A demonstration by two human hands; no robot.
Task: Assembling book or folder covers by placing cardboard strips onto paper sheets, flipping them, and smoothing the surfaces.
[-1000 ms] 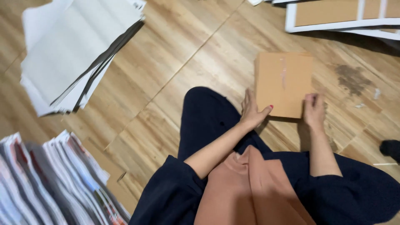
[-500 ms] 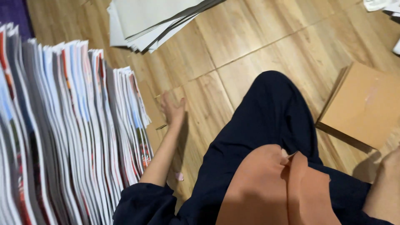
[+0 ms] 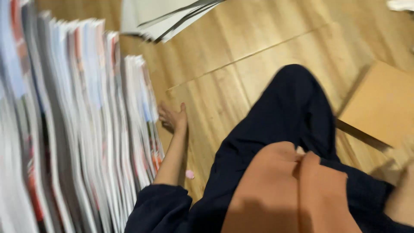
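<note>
A warm wooden floor is filling the view, its planks running under everything and blurring with the camera's motion. Along the left a long row of flat printed sheets, standing on edge and leaning like fanned pages, is taking up the most room; the picture is too smeared to say what is printed on them. The person is sitting on the floor, a dark-trousered knee rising in the middle. To the right a flat brown cardboard piece is lying on the planks, well apart from the row. At the top a loose pile of pale sheets is resting. The left hand is reaching down beside the near end of the row, fingers partly curled and touching, or nearly touching, the last sheets; whether it is gripping one I cannot tell. The right hand is not showing, only a strip of forearm at the right edge. A tiny pink scrap is lying by the left forearm. In my judgement, tugging a sheet from the leaning row could be risky: pulling sideways may be tipping its neighbours over, or dragging out several at once.
</note>
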